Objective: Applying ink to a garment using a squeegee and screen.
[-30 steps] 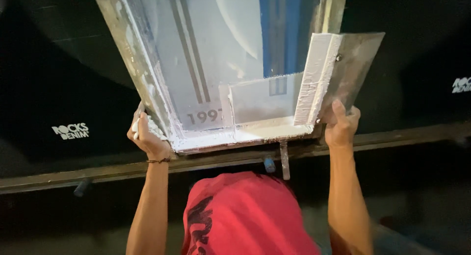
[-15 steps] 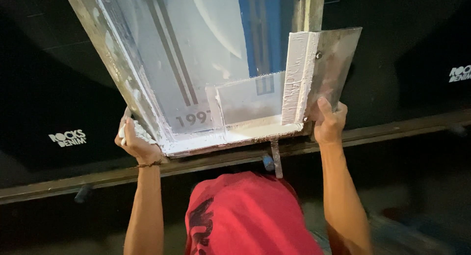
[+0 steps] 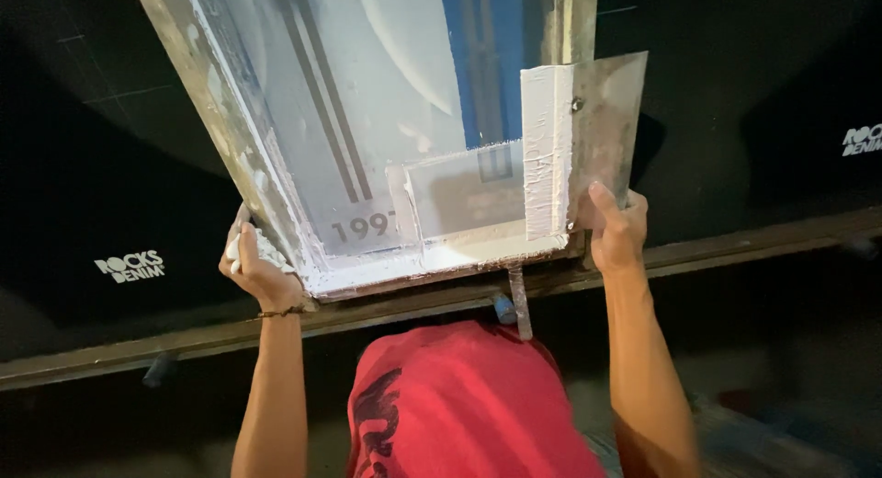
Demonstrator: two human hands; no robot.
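Note:
A wooden-edged printing screen frame [image 3: 276, 179], smeared with white ink, is held tilted up in front of me. My left hand [image 3: 260, 268] grips its lower left corner, with white ink on the fingers. My right hand [image 3: 614, 228] grips the lower right corner, its fingers pressed on a metal-backed squeegee [image 3: 574, 147] that leans inside the frame. The squeegee blade is coated in white ink. A pale design with dark stripes and a blue band shows through the mesh [image 3: 386, 101].
Black cloth [image 3: 101, 165] with small white printed marks lies stretched under the frame on both sides. A long wooden rail [image 3: 735, 248] runs along the near edge. My red shirt [image 3: 459, 404] fills the bottom centre.
The frame and both hands have shifted slightly left in view. The squeegee now stands more upright against the frame's right side.

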